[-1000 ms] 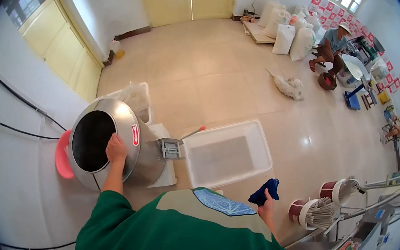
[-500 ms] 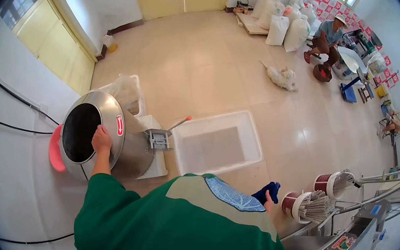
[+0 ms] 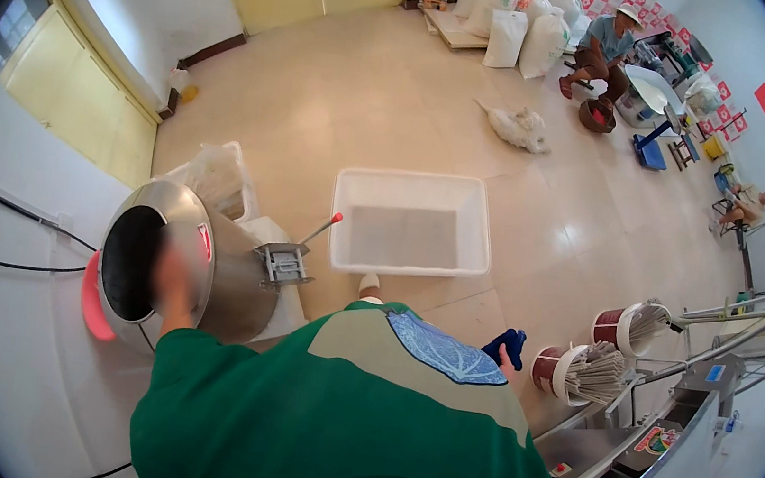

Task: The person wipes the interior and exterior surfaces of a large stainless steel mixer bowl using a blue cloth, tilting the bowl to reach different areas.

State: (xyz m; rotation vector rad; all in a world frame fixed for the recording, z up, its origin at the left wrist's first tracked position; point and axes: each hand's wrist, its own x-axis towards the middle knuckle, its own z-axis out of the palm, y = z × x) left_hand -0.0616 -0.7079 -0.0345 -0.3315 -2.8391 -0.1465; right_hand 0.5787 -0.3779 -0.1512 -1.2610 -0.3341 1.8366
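My left hand point(image 3: 173, 278), smeared by motion, is at the front opening of a round stainless-steel drum machine point(image 3: 240, 274); whether it touches the rim I cannot tell. A lever with a red knob point(image 3: 335, 219) sticks up from a bracket on the drum's right side. In my right hand point(image 3: 507, 360), at the right of my body, is a bunched dark blue cloth point(image 3: 505, 346). A white plastic crate point(image 3: 481, 242) lies on the floor ahead, and my foot in a light shoe point(image 3: 369, 282) shows just at its near side.
Two buckets of thin sticks, one nearer point(image 3: 550, 374) and one farther point(image 3: 611, 329), stand by a metal machine point(image 3: 713, 385) on the right. A white animal point(image 3: 517, 129) lies on the floor. Farther off, one person point(image 3: 601, 51) sits near white sacks point(image 3: 545, 41), another person point(image 3: 747, 204) at far right.
The white crate has turned from slanted to nearly square and shifted away from me. My foot has come into view beside it. My left hand is now blurred at the drum; my right still holds the cloth.
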